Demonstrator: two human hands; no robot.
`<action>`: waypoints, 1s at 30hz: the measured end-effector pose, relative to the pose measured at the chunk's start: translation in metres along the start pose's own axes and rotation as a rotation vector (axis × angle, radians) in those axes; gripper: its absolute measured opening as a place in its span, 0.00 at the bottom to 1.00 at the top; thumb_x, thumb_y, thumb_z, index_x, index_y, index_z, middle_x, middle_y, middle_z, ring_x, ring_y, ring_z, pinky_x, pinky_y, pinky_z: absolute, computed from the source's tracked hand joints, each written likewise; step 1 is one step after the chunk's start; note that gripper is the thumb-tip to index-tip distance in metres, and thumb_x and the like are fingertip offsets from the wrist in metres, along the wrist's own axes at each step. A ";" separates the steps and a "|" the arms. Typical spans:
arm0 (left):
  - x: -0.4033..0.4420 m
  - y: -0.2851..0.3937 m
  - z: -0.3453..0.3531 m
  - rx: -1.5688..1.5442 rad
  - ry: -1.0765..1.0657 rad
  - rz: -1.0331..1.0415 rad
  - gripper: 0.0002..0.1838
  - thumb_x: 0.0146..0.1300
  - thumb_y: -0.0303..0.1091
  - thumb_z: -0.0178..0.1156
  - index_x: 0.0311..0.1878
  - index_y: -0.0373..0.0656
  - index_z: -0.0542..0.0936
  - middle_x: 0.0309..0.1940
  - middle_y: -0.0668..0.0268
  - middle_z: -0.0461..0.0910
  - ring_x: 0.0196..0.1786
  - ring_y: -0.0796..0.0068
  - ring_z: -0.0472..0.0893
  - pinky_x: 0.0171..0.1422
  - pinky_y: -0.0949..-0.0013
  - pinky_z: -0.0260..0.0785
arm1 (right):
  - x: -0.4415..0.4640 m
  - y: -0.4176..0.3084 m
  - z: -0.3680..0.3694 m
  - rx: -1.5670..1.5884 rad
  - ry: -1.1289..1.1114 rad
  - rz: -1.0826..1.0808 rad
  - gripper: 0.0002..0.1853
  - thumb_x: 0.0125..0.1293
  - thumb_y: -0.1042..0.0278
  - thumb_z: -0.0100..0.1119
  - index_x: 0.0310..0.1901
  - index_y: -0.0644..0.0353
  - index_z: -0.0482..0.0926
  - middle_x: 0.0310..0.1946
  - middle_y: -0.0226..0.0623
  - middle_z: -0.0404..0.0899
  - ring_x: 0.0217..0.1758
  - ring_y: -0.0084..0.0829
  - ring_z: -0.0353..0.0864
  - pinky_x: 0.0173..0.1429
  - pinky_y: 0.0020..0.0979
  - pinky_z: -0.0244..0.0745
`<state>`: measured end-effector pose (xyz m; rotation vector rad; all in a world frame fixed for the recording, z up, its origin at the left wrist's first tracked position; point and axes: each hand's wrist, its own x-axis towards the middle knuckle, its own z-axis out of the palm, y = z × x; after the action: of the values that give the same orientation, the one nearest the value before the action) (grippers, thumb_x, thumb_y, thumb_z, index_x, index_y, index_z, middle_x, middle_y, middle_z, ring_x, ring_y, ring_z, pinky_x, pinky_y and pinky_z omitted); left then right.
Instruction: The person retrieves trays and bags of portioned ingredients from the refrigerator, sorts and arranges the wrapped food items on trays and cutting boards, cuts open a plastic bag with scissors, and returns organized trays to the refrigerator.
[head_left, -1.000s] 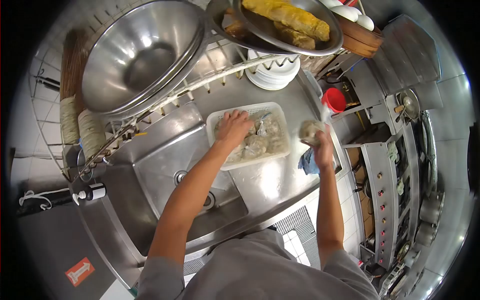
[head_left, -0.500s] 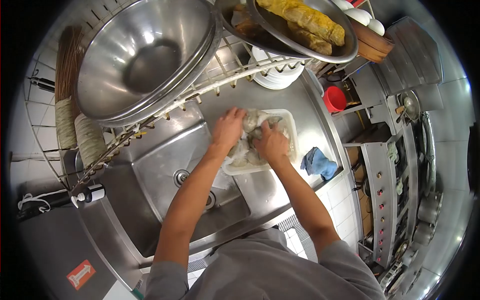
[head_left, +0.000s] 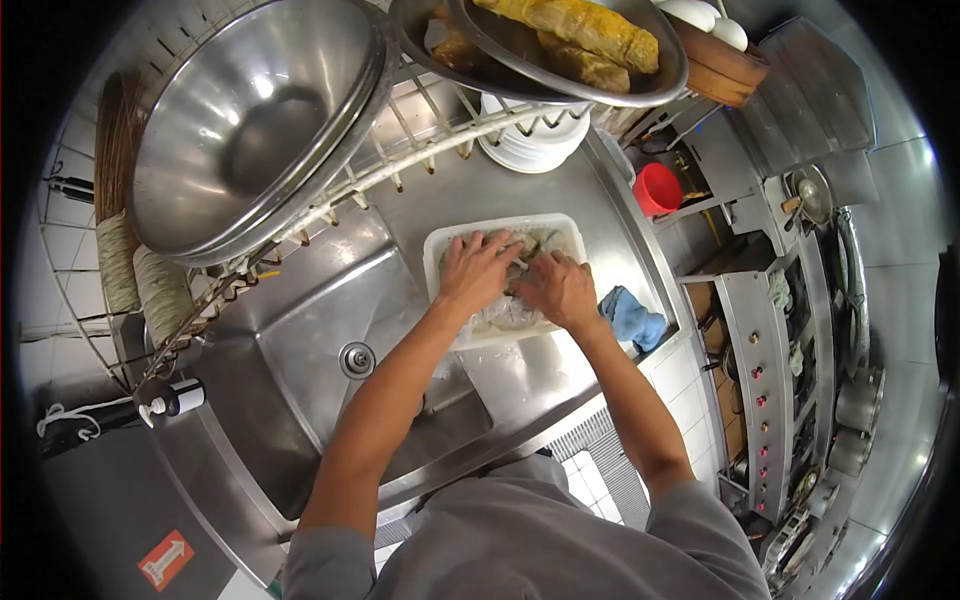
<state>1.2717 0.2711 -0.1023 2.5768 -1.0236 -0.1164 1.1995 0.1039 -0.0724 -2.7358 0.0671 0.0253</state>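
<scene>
Reaching down into a white rectangular plastic basket (head_left: 432,262), both bare hands are pressing among clear plastic bags of pale contents (head_left: 508,314). The basket is sitting on a stainless-steel counter (head_left: 430,195), just beyond the right edge of a sunken steel sink (head_left: 300,335). The left hand (head_left: 475,270) is spreading its fingers, slightly bent, over the bags at the basket's left side; whether they are gripping any is impossible to tell. The right hand (head_left: 560,287) is curling its fingers inward near the basket's right rim, their hold likewise hidden. A crumpled blue cloth (head_left: 632,318) is lying at the counter's near right corner.
</scene>
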 end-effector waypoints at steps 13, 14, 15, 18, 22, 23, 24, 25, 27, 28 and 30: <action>-0.114 -0.045 -0.019 -1.007 0.543 -0.699 0.30 0.63 0.34 0.66 0.67 0.41 0.70 0.49 0.58 0.78 0.50 0.62 0.80 0.54 0.60 0.73 | -0.042 0.020 -0.017 0.005 0.268 -0.046 0.48 0.57 0.34 0.65 0.73 0.50 0.61 0.74 0.52 0.53 0.76 0.59 0.52 0.71 0.64 0.51; -0.114 -0.041 0.004 -1.032 0.484 -0.681 0.31 0.61 0.35 0.69 0.66 0.39 0.70 0.47 0.58 0.79 0.49 0.64 0.80 0.52 0.62 0.74 | -0.040 0.004 -0.015 -0.083 0.202 -0.086 0.48 0.57 0.33 0.64 0.74 0.49 0.60 0.76 0.51 0.51 0.77 0.58 0.49 0.72 0.66 0.46; -0.110 -0.039 0.027 -0.908 0.512 -0.580 0.31 0.57 0.35 0.71 0.63 0.39 0.73 0.47 0.57 0.79 0.47 0.62 0.81 0.50 0.61 0.75 | -0.040 -0.013 -0.012 -0.171 0.128 -0.124 0.49 0.56 0.31 0.63 0.74 0.48 0.59 0.77 0.50 0.49 0.79 0.58 0.46 0.73 0.69 0.41; -0.100 -0.025 0.035 -0.852 0.419 -0.659 0.29 0.50 0.34 0.72 0.57 0.39 0.77 0.49 0.55 0.77 0.47 0.57 0.80 0.51 0.59 0.75 | -0.031 -0.017 0.030 -0.230 -0.003 -0.250 0.51 0.55 0.29 0.63 0.76 0.45 0.56 0.79 0.46 0.45 0.80 0.57 0.43 0.74 0.70 0.37; -0.110 -0.014 0.005 -1.012 0.218 -0.837 0.25 0.43 0.33 0.70 0.49 0.39 0.81 0.57 0.49 0.72 0.55 0.53 0.77 0.58 0.58 0.72 | -0.033 -0.033 0.007 0.114 0.070 -0.343 0.44 0.61 0.35 0.60 0.75 0.45 0.60 0.78 0.44 0.48 0.80 0.55 0.45 0.75 0.69 0.34; -0.124 -0.011 0.027 -0.843 0.365 -0.774 0.31 0.43 0.34 0.71 0.55 0.39 0.78 0.59 0.49 0.71 0.58 0.51 0.75 0.62 0.57 0.70 | -0.036 -0.045 0.006 0.127 0.031 -0.410 0.44 0.61 0.35 0.60 0.75 0.45 0.60 0.78 0.44 0.48 0.80 0.55 0.45 0.75 0.69 0.34; -0.141 -0.006 0.055 -0.653 0.492 -0.718 0.36 0.43 0.36 0.71 0.60 0.40 0.75 0.60 0.48 0.70 0.60 0.49 0.73 0.66 0.56 0.67 | -0.041 -0.059 0.006 0.101 -0.035 -0.539 0.41 0.63 0.37 0.59 0.74 0.46 0.61 0.78 0.42 0.50 0.80 0.53 0.46 0.75 0.68 0.35; -0.150 0.002 0.064 -0.819 0.603 -0.744 0.38 0.43 0.35 0.71 0.62 0.38 0.74 0.67 0.47 0.63 0.67 0.48 0.65 0.71 0.56 0.62 | -0.045 -0.077 0.012 0.088 -0.088 -0.674 0.39 0.65 0.39 0.58 0.74 0.46 0.61 0.78 0.41 0.51 0.80 0.51 0.46 0.75 0.67 0.35; -0.162 0.007 0.096 -1.194 0.592 -0.824 0.38 0.48 0.35 0.68 0.66 0.39 0.71 0.66 0.51 0.67 0.66 0.54 0.69 0.70 0.58 0.64 | -0.058 -0.094 0.036 -0.033 -0.222 -0.756 0.30 0.71 0.48 0.51 0.72 0.47 0.65 0.74 0.39 0.60 0.79 0.45 0.52 0.77 0.62 0.35; -0.166 0.005 0.113 -1.447 0.553 -0.845 0.38 0.51 0.34 0.66 0.69 0.40 0.69 0.66 0.52 0.69 0.65 0.58 0.71 0.69 0.59 0.65 | -0.062 -0.097 0.046 -0.033 -0.304 -0.764 0.27 0.73 0.50 0.47 0.71 0.47 0.68 0.73 0.39 0.63 0.79 0.44 0.54 0.77 0.61 0.35; -0.179 0.014 0.098 -1.631 0.523 -0.868 0.37 0.54 0.33 0.63 0.70 0.41 0.68 0.60 0.56 0.76 0.59 0.63 0.76 0.63 0.61 0.70 | -0.070 -0.100 0.048 -0.002 -0.182 -0.860 0.22 0.75 0.52 0.45 0.65 0.47 0.75 0.69 0.40 0.67 0.76 0.45 0.59 0.76 0.64 0.36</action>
<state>1.1105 0.3531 -0.1987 1.1562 0.4274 -0.2990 1.1339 0.2177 -0.0757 -2.5213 -1.1360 0.0304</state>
